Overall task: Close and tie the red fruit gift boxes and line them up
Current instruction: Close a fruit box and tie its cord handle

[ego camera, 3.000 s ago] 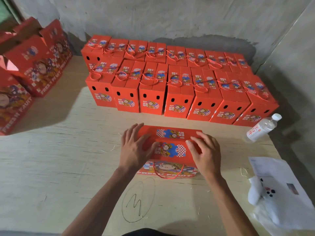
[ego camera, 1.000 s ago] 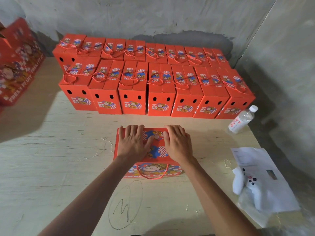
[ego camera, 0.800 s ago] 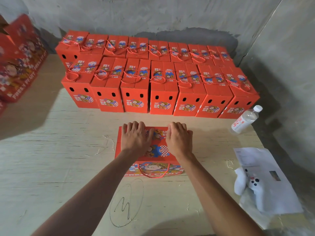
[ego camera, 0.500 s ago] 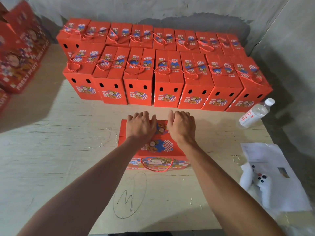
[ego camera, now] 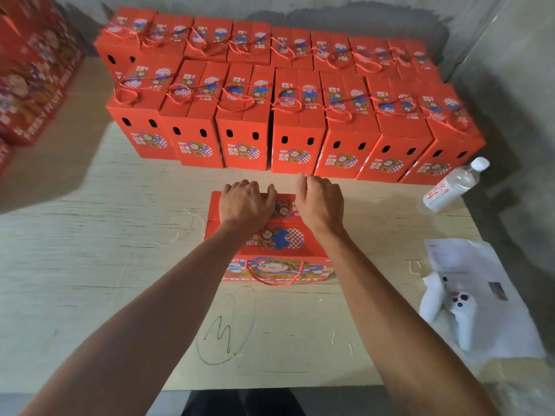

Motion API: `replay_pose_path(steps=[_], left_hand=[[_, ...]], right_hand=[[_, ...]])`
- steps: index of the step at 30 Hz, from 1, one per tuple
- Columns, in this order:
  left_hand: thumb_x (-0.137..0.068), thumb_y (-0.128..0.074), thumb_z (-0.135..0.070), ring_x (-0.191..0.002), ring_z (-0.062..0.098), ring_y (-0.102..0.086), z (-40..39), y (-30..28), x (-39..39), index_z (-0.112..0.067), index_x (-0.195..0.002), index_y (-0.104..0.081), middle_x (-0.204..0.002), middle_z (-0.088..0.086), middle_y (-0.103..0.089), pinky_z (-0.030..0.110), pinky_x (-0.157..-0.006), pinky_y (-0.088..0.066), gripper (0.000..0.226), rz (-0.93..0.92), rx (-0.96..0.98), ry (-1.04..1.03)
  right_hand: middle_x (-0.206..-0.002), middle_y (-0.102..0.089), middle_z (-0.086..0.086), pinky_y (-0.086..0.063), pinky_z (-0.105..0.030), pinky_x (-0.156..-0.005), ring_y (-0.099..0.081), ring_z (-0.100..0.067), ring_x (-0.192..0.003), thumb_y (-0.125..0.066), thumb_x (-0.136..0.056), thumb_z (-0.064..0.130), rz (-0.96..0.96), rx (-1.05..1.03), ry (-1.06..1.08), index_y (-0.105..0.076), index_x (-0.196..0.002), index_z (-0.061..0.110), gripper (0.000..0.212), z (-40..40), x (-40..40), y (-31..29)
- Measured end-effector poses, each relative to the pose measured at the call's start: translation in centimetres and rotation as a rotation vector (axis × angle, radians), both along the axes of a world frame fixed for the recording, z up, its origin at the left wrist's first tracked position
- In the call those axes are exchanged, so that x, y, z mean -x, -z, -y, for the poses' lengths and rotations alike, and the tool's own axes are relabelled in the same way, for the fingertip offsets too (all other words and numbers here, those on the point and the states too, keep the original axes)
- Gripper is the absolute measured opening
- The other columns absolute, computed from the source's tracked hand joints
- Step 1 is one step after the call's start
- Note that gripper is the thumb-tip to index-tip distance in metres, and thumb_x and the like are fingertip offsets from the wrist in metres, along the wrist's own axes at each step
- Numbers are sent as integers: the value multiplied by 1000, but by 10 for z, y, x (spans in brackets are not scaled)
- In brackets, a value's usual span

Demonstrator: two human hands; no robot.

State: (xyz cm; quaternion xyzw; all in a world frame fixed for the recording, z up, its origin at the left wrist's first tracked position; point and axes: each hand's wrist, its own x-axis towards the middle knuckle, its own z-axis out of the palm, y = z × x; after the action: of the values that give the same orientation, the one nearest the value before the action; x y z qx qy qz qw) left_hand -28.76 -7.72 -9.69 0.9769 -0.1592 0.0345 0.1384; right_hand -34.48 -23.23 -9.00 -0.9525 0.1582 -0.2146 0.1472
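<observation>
We find both arms extended: our left hand [ego camera: 244,207] and right hand [ego camera: 319,202] rest on the far top edge of the red box [ego camera: 270,241], fingers curled over it. The box stands mid-table [ego camera: 90,265], flaps shut, rope handle [ego camera: 274,276] hanging loose in front, just before the tied rows [ego camera: 288,115].

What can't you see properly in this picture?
- Head view: the fingertips of the left hand and right hand curl over the far edge of the box, so their grip is hidden.
- Bottle label: too small to read.
- Big boxes at left: blurred, cut off.
</observation>
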Motion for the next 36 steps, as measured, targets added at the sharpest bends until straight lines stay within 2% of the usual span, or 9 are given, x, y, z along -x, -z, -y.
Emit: replay_pose_path(steps=[5, 11, 14, 17, 19, 21, 25, 30, 36], left_hand=[[-100, -27, -57, -87, 29, -64, -3, -6, 5, -9, -86, -71, -89, 12, -71, 42, -93, -45, 66, -44, -102, -13], [-104, -23, -50, -110, 38, -61, -16, -11, 17, -10, -120, -65, -117, 20, -68, 46, -98, -40, 60, -165, -253, -108], [-105, -21, -44, -121, 41, -55, -29, -11, 23, -17, -142, -52, -132, 18, -62, 49, -100, -39, 55, -238, -326, -129], [-106, -21, -38, -127, 41, -51, -43, -14, 30, -22, -151, -42, -142, 14, -56, 51, -101, -40, 52, -325, -340, -172], [-107, -20, -41, -128, 39, -53, -54, -17, 34, -21, -147, -49, -141, 13, -58, 48, -102, -40, 53, -365, -294, -253], [-107, -20, -44, -129, 38, -54, -69, -18, 38, -19, -142, -56, -140, 13, -60, 45, -106, -40, 55, -391, -200, -353], [-108, -20, -40, -132, 35, -53, -117, -14, 57, -27, -151, -42, -144, 7, -57, 42, -108, -39, 50, -441, -126, -379], [-107, -25, -28, -130, 34, -53, -172, -9, 81, -23, -158, -19, -147, 7, -50, 45, -108, -41, 52, -466, -65, -440], [-109, -25, -36, -126, 37, -55, -199, -10, 71, -13, -145, -45, -139, 20, -56, 44, -109, -42, 46, -534, 381, -566]], right_hand=[[-133, -63, -10, -30, -44, -119, -51, -27, -131, -39, -105, 43, -64, 91, 93, -57, -132, 8, 48, -6, 31, 11], [-157, -40, -21, -27, -45, -123, -35, -35, -148, -58, -98, 49, 173, -268, 433, -40, -149, -1, 74, -39, 89, 16], [-149, -46, -20, -49, -27, -98, -55, -33, -130, -53, -96, 61, 162, -793, 440, -28, -153, 4, 85, -70, 104, 26], [-125, -66, -7, -48, -5, -72, -68, -18, -100, -44, -92, 68, 212, -937, 382, -46, -140, 13, 73, -91, 106, 30], [-115, -72, 0, -53, -9, -74, -70, -12, -94, -44, -96, 66, 196, -989, 336, -56, -131, 18, 61, -95, 101, 31], [-102, -75, 3, -59, -24, -73, -72, -9, -84, -43, -98, 66, 114, -991, 304, -64, -115, 18, 55, -96, 92, 30], [-77, -70, 8, -41, -9, -47, -64, 2, -61, -42, -96, 67, 17, -904, 244, -65, -87, 15, 58, -111, 65, 21], [-83, -71, -5, -37, -28, -57, -61, -18, -69, -39, -98, 69, -170, -773, 137, -64, -83, 11, 66, -147, 18, 12], [-63, -61, -3, -36, -27, -48, -58, -21, -58, -40, -99, 67, -225, -735, 46, -53, -63, 13, 66, -175, -9, 1]])
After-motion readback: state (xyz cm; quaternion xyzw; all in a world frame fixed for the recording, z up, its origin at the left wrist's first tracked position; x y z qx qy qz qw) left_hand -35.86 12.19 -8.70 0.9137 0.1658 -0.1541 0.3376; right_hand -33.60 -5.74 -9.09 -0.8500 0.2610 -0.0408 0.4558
